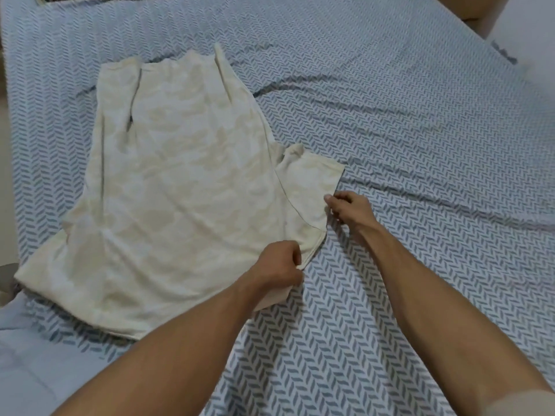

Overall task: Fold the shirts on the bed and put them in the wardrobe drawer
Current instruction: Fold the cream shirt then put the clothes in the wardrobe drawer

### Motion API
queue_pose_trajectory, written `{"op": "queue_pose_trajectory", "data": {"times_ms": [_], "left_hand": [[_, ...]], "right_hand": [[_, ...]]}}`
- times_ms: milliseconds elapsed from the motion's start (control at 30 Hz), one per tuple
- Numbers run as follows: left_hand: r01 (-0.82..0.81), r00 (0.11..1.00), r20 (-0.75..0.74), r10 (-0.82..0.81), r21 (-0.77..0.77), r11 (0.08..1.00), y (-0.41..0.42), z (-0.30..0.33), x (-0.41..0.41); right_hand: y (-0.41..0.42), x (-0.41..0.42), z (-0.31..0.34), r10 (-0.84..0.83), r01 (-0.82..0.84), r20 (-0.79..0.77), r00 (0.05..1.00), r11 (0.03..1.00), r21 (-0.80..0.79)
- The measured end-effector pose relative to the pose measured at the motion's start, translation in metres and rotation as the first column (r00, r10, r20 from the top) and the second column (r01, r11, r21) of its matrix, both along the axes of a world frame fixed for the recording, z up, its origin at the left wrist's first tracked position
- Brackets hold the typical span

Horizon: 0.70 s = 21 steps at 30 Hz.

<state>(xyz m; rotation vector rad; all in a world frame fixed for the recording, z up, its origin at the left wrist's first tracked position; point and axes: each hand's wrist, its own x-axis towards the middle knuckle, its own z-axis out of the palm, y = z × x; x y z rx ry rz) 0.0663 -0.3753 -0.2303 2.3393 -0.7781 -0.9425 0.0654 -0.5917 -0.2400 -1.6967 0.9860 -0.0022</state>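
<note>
A cream shirt point(180, 181) with a faint pale pattern is spread flat on the bed point(405, 130), whose sheet is printed in blue-grey chevrons. The shirt is taken as the landmark: its hem side is seen toward the far left, its sleeve point(306, 187) spread out to the right. At the shirt's near right edge, the left hand point(280, 264) is reached in from below, forearm stretched diagonally, fingers curled and the fabric edge pinched there. Just right of the sleeve, the right hand point(350, 207) is extended with the wrist bent, thumb and fingertips closed on the sleeve's cuff corner, knuckles raised off the sheet.
</note>
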Motion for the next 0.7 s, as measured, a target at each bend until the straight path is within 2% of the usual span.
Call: {"op": "queue_pose_trajectory", "data": {"times_ms": [133,233,333,400,500,600,700], "left_hand": [[-0.020,0.999,-0.040,0.019,-0.040,0.999,0.000,-0.009,0.003],[-0.043,0.989,-0.147,0.028,-0.102,0.994,0.004,-0.009,0.004],[-0.103,0.957,-0.286,0.054,-0.159,0.982,0.008,-0.007,0.008],[-0.112,0.952,-0.301,0.050,-0.193,0.975,0.009,-0.005,0.008],[-0.091,0.962,-0.271,0.028,-0.225,0.970,0.009,-0.008,0.004],[-0.080,0.958,-0.287,0.010,-0.235,0.969,0.008,-0.006,0.006],[-0.065,0.956,-0.293,-0.002,-0.221,0.973,0.007,-0.007,0.007]], "right_hand": [[-0.008,0.041,0.006,-0.039,0.039,0.002,0.999,0.999,0.009],[-0.006,0.062,0.005,-0.152,0.150,0.008,0.988,0.981,0.124],[-0.006,0.064,0.004,-0.261,0.256,0.016,0.965,0.956,0.144],[-0.014,0.055,0.009,-0.343,0.336,0.037,0.938,0.932,0.132],[-0.036,0.027,0.005,-0.398,0.398,0.022,0.917,0.917,0.013],[-0.047,0.003,0.001,-0.380,0.374,0.003,0.925,0.909,-0.185],[-0.046,-0.002,-0.004,-0.340,0.335,0.030,0.940,0.901,-0.274]]}}
